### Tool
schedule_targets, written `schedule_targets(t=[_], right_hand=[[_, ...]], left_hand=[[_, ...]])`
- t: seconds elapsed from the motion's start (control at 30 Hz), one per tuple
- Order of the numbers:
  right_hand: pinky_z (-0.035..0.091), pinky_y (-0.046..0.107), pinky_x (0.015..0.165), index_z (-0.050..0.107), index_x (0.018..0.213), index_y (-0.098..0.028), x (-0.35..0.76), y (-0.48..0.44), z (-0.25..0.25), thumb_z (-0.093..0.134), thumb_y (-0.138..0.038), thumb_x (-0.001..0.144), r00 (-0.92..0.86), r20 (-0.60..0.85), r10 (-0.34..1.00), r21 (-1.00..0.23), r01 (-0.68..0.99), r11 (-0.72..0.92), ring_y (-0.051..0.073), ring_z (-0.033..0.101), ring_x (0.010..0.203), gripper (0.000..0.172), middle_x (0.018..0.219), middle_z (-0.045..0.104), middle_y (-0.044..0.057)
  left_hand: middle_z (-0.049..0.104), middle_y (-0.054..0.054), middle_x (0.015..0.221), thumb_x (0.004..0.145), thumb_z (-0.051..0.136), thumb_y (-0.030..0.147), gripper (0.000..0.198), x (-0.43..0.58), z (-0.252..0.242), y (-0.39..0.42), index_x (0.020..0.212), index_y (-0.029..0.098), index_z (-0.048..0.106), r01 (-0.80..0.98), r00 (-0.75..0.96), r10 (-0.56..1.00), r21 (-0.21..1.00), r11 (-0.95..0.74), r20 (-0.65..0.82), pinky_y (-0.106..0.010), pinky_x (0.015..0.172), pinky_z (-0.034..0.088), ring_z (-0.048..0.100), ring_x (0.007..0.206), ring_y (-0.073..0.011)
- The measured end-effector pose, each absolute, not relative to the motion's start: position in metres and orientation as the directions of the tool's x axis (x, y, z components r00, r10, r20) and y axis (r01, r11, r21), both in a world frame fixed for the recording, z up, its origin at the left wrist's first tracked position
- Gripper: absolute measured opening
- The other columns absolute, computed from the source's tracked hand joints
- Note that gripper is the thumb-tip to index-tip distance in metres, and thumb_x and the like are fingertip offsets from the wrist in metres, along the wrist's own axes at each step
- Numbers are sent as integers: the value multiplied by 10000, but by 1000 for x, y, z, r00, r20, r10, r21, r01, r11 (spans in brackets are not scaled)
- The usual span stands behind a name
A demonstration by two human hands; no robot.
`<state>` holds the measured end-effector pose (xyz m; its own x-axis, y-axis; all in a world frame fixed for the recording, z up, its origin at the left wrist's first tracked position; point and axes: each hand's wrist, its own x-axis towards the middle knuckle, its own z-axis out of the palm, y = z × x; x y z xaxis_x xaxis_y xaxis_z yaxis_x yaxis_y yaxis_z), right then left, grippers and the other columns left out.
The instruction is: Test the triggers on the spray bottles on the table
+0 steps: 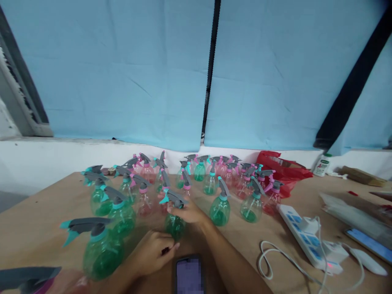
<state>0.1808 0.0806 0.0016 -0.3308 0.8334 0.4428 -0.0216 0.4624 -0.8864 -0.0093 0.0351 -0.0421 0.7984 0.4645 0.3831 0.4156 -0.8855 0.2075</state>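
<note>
My right hand (190, 211) is closed around the neck of a green spray bottle (175, 227) with a grey and turquoise trigger head. The bottle is upright in front of me, its nozzle pointing left. Just to its lower left, my left hand (153, 250) is curled, knuckles near the bottle's base. A small dark spot shows inside its fingers, and I cannot make out what it is. Another green spray bottle (102, 253) stands left of my left hand. To the right of my right hand is one more green bottle (219, 211).
Several green and pink spray bottles stand across the wooden table (45, 212). A phone (190, 275) lies close below my hands. At right are a power strip (306, 237) with white cables, a red plastic bag (284, 171), a white bottle (322, 165) and another phone (370, 243).
</note>
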Motion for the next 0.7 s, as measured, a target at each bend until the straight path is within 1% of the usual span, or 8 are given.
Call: schedule_targets(t=[0.07, 0.13, 0.23, 0.33, 0.4, 0.57, 0.7], right_hand=[[542, 361, 901, 765, 1048, -267, 183, 77, 8, 746, -439, 833, -379, 459, 804, -885, -111, 453, 204, 665, 912, 276, 1015, 738, 31], [532, 367, 931, 777, 999, -261, 184, 76, 11, 733, -394, 831, -372, 467, 802, -881, -123, 457, 211, 674, 937, 218, 1027, 751, 34], [538, 373, 916, 780, 909, -259, 183, 77, 12, 709, -381, 804, -285, 427, 858, -902, -72, 425, 232, 683, 932, 176, 897, 754, 28], [548, 347, 797, 775, 880, -255, 180, 77, 11, 657, -397, 786, -205, 370, 906, -929, -46, 368, 237, 683, 852, 207, 764, 716, 25], [538, 335, 755, 773, 874, -253, 179, 76, 10, 642, -384, 773, -193, 368, 910, -930, -57, 364, 233, 675, 814, 211, 719, 695, 21], [535, 362, 820, 768, 841, -262, 179, 77, 9, 655, -364, 749, -180, 404, 897, -915, -100, 392, 229, 662, 783, 178, 662, 667, 1], [538, 350, 785, 768, 840, -262, 180, 81, 9, 638, -361, 754, -189, 410, 892, -912, -62, 406, 225, 661, 764, 184, 647, 649, 0]], left_hand=[[509, 37, 577, 1069, 485, 252, 440, -9, -42, 35, 636, 184, 454, 403, 800, 454, 209, -891, 393, -295, 545, 243, 478, 521, -99], [511, 38, 573, 1064, 485, 241, 436, -9, -41, 35, 634, 185, 444, 399, 799, 449, 208, -893, 400, -300, 547, 239, 478, 519, -101], [510, 37, 566, 1055, 496, 233, 433, -8, -39, 35, 629, 186, 435, 400, 796, 451, 208, -893, 403, -302, 548, 232, 482, 522, -105], [515, 35, 568, 1053, 495, 226, 425, -7, -37, 33, 634, 188, 440, 392, 800, 451, 223, -892, 397, -299, 549, 236, 485, 525, -108], [518, 36, 570, 1053, 493, 225, 419, -7, -37, 33, 639, 188, 438, 391, 800, 453, 232, -891, 393, -297, 551, 241, 485, 524, -106], [522, 35, 571, 1056, 490, 241, 423, -9, -41, 35, 641, 186, 429, 412, 798, 462, 208, -887, 387, -299, 553, 244, 489, 523, -102], [536, 31, 581, 1061, 480, 239, 417, -9, -42, 35, 648, 188, 447, 408, 804, 449, 189, -893, 389, -305, 554, 245, 496, 530, -106]])
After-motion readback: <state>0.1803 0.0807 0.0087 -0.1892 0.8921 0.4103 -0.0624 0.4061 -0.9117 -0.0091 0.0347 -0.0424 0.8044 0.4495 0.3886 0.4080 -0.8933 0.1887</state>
